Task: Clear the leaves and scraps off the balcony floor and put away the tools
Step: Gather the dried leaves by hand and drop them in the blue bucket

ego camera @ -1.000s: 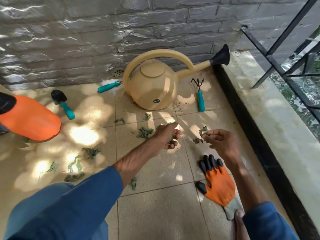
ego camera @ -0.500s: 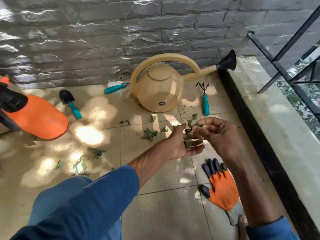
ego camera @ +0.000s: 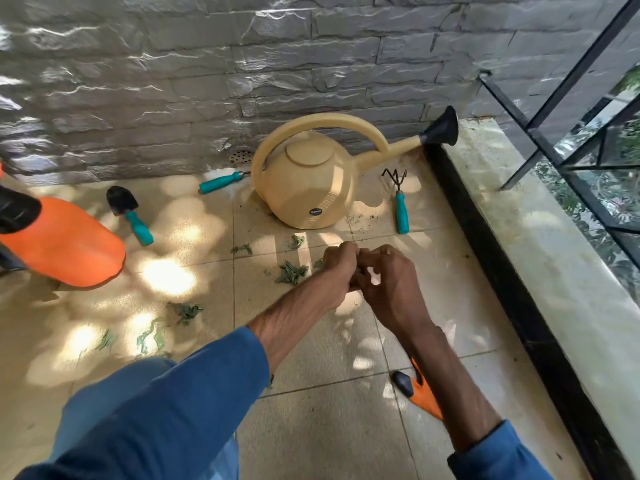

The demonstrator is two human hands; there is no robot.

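My left hand (ego camera: pixel 337 268) and my right hand (ego camera: pixel 388 282) meet over the beige tiled floor (ego camera: pixel 329 427). The left fingers are curled round a small bunch of green leaves, mostly hidden. The right hand's fingertips press into that bunch. Several green leaf scraps (ego camera: pixel 290 271) lie just left of the hands, with more further left (ego camera: pixel 187 311). A small trowel (ego camera: pixel 129 213), a teal-handled tool (ego camera: pixel 221 182) and a hand rake (ego camera: pixel 400 206) lie by the wall. An orange glove (ego camera: pixel 420 393) lies under my right forearm.
A beige watering can (ego camera: pixel 311 188) stands against the grey stone wall. An orange sprayer (ego camera: pixel 62 244) lies at the left. A black-edged marble ledge (ego camera: pixel 540 271) and a metal railing (ego camera: pixel 571 98) bound the right side.
The right hand has brought its leaves into the left hand. The left fingers have closed over the bunch, and both hands now touch. The view has tilted, so the glove shows less.
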